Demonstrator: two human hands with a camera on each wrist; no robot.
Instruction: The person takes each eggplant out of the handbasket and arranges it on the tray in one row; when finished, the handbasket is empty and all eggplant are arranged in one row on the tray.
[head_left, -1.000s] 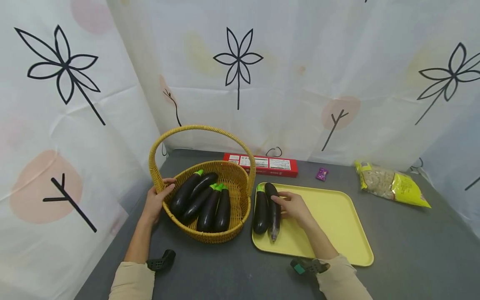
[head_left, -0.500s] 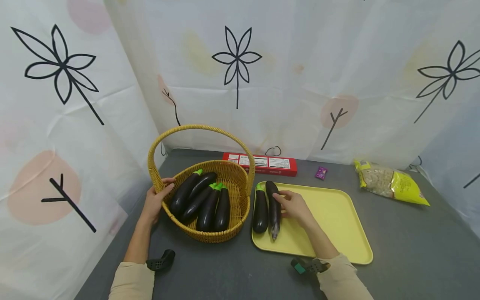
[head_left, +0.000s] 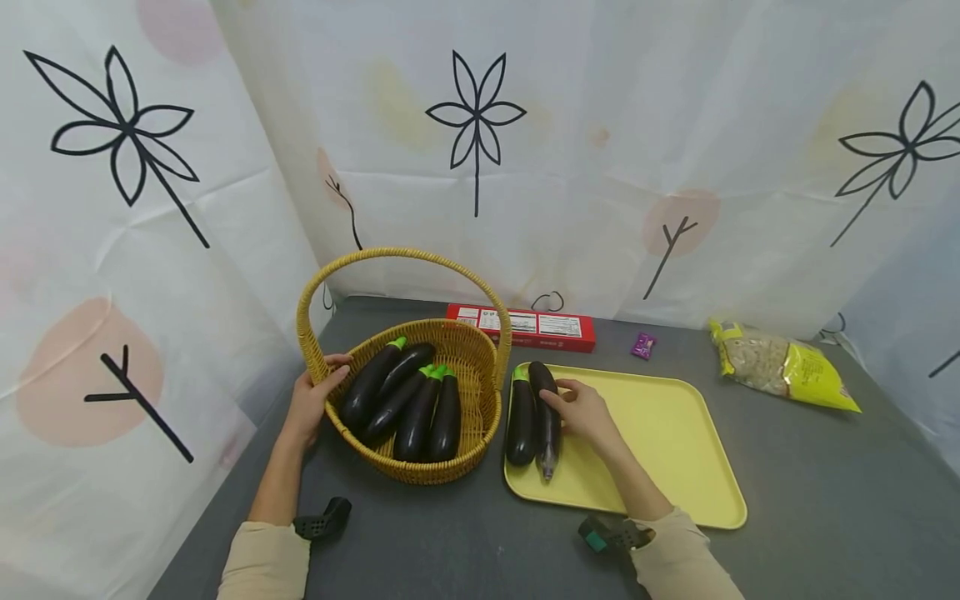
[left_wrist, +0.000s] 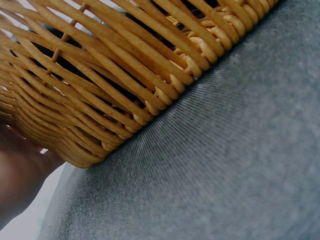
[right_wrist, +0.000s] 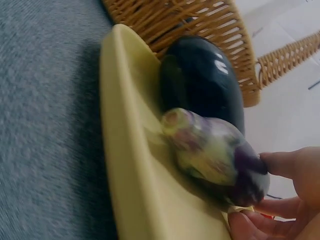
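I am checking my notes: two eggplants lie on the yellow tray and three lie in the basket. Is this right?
Not quite. The head view shows five eggplants in the basket, not three. Two eggplants do lie on the yellow tray.

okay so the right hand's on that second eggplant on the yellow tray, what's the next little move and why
Probably let go and lift the right hand clear. The dark purple eggplant under its grip already lies flat on the yellow plastic tray, beside the green-capped eggplant. The left hand steadies the woven wicker basket, which holds more.
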